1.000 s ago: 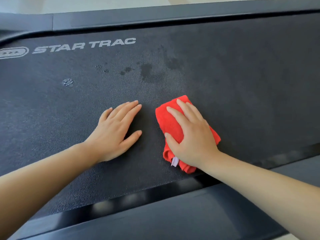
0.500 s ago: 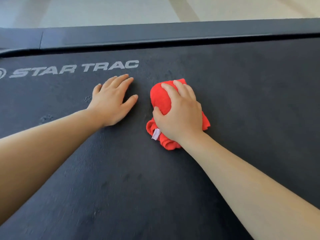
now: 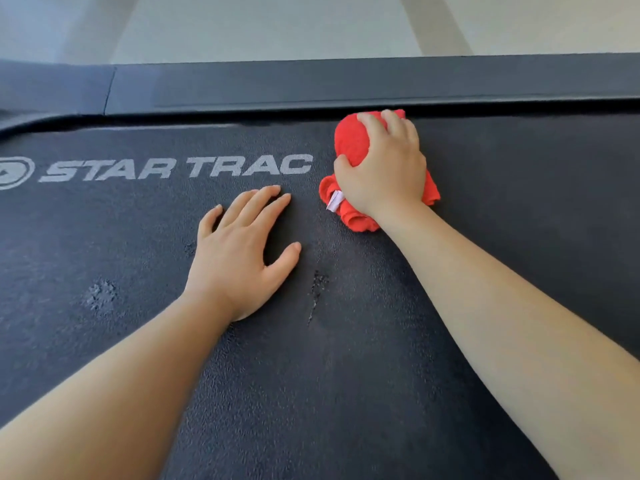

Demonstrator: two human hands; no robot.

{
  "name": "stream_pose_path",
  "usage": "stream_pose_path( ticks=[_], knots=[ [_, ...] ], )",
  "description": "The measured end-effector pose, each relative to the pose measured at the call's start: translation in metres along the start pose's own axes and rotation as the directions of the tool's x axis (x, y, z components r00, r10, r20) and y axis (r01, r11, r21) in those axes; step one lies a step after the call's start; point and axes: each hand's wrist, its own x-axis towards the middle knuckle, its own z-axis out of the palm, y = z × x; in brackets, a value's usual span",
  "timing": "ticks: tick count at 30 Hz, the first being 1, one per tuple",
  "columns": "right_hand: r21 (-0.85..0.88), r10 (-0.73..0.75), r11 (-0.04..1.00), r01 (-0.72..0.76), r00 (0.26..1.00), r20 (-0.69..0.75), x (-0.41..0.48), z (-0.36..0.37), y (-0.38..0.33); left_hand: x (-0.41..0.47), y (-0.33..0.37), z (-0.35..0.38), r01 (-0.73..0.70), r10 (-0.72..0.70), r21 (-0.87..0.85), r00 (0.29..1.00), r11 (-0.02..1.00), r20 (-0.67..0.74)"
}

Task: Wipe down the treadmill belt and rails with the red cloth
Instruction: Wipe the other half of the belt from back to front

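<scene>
Right hand (image 3: 384, 171): fingers and thumb curled over the bunched red cloth (image 3: 349, 140), grasping it and pressing it onto the treadmill belt (image 3: 346, 375). The cloth sits at the belt's 12 o'clock edge, its far end touching the far rail (image 3: 346, 84). A white tag (image 3: 335, 200) shows at the cloth's 8 o'clock side.

Left hand (image 3: 239, 254): released, palm flat on the belt, fingers straight, at 7 o'clock of the cloth, apart from it. The STAR TRAC lettering (image 3: 180, 167) lies at 10 o'clock of this hand. A wet streak (image 3: 317, 289) marks the belt at the hand's 4 o'clock.
</scene>
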Motion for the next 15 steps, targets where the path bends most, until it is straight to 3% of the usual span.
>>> stream_pose_path(
  ticks=[5,15],
  knots=[
    [-0.025,-0.015,1.000,0.016,0.999,0.047,0.019,-0.001,-0.003,0.001,0.002,-0.003,0.009,-0.009,-0.009,1.000,1.000,0.014],
    [0.029,-0.151,0.988,0.149,0.986,0.069,-0.108,-0.031,-0.001,-0.001,0.002,-0.001,0.011,-0.011,-0.017,1.000,1.000,-0.003]
  ],
)
